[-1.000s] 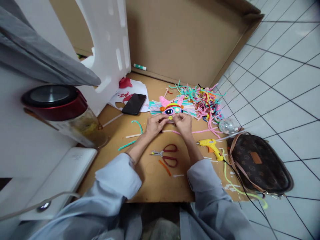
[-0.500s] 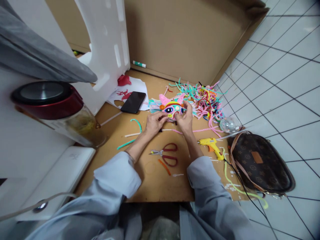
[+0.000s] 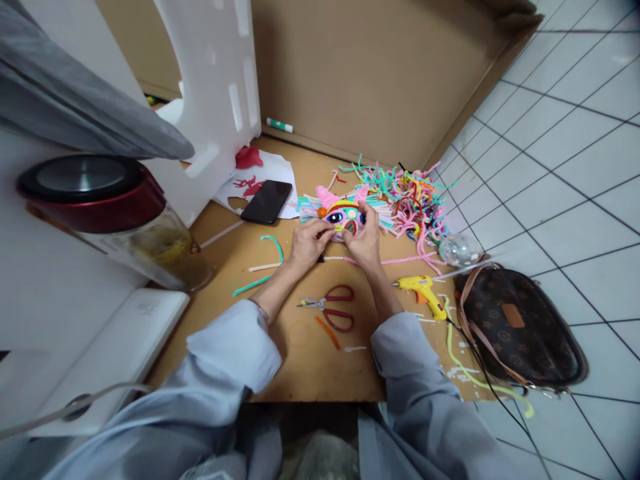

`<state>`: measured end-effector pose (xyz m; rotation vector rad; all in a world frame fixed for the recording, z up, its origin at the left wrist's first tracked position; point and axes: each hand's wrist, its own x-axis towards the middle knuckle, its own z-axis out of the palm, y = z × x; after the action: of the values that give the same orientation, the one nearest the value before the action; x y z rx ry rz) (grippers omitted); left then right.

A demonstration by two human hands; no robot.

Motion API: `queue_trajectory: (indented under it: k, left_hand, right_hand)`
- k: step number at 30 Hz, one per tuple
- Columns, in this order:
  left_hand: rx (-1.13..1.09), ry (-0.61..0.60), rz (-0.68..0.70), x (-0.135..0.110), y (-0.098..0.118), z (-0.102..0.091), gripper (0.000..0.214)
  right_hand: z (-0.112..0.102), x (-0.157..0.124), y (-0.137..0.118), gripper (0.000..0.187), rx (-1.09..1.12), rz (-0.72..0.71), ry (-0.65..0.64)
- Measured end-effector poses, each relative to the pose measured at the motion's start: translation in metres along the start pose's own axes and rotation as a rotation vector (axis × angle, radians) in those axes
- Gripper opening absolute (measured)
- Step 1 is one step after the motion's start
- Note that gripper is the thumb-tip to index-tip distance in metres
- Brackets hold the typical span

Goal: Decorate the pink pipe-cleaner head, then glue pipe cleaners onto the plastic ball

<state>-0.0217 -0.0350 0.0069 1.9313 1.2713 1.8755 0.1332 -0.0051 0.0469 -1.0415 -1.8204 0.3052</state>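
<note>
From my remote seat I see the fuzzy face [image 3: 344, 215] lying toward the far side of the table [image 3: 310, 373]. My left hand's [image 3: 309, 243] grip is nearly pinched at a small yellow piece [image 3: 339, 228] on it; whether it has hold, I can't tell. My right hand [image 3: 365, 241] has thumb and forefinger spread across the face's side, clamping or merely steadying, I can't tell which. I judge uneven pressing could skew the yellow piece, and my right sleeve [image 3: 413, 337] might knock the glue gun [image 3: 421, 290]
</note>
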Motion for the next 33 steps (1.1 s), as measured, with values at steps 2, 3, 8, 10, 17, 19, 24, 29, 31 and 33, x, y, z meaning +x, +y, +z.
queue_trajectory:
  k: [2,3,8,10,17,19,24,29,31,33]
  left_hand:
    - [-0.001,0.001,0.001,0.000,-0.001,0.000,0.008]
    - [0.000,0.001,-0.001,0.000,-0.001,0.001,0.008]
    - [0.004,-0.001,-0.025,-0.001,-0.001,0.001,0.009]
    - [0.003,0.008,-0.035,-0.001,0.000,0.001,0.011]
    - [-0.005,0.012,-0.126,0.000,0.006,0.002,0.012]
    - [-0.032,0.021,-0.182,0.000,0.007,0.002,0.010]
    - [-0.150,0.053,-0.298,0.002,0.008,0.002,0.010]
    - [-0.192,0.054,-0.344,0.003,0.008,0.002,0.011]
    - [-0.198,0.056,-0.345,0.003,0.007,0.003,0.011]
    - [-0.199,0.055,-0.345,0.002,0.007,0.003,0.011]
  right_hand:
    - [0.001,0.000,0.000,0.066,-0.009,-0.001,0.008]
    - [0.001,-0.001,0.000,0.065,-0.015,-0.004,0.013]
    - [0.004,-0.002,-0.002,0.062,-0.060,-0.030,0.018]
    - [0.005,-0.002,-0.004,0.061,-0.085,-0.025,0.031]
    - [0.007,-0.006,-0.013,0.059,-0.151,0.044,0.067]
    - [0.007,-0.007,-0.015,0.058,-0.170,0.051,0.071]
    - [0.008,-0.008,-0.017,0.058,-0.227,0.041,0.081]
    - [0.008,-0.008,-0.014,0.058,-0.220,0.031,0.096]
    - [0.008,-0.008,-0.014,0.057,-0.215,0.029,0.093]
    - [0.007,-0.008,-0.014,0.055,-0.198,0.029,0.084]
